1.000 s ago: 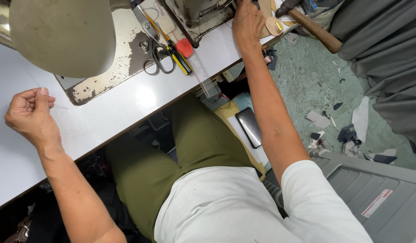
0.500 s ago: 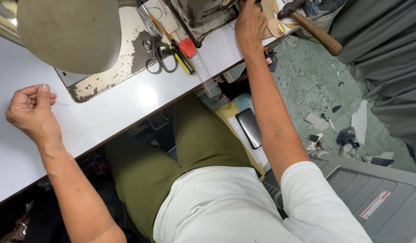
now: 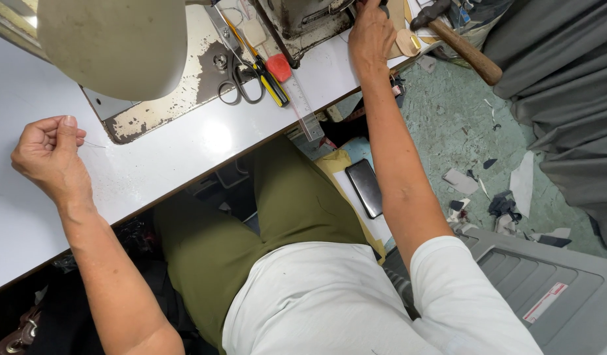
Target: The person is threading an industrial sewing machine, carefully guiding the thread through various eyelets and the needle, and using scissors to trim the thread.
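- Left hand (image 3: pixel 48 152): thumb and fingers pinched on a fine thread (image 3: pixel 93 144), above the white table (image 3: pixel 185 154).
- Right hand (image 3: pixel 371 36): rests on the sewing machine (image 3: pixel 303 20); finger spread cannot be told.
- Scissors (image 3: pixel 239 82) lie between the hands.

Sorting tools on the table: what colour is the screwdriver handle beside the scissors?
Yellow and black screwdriver, seen clearly in the head view.
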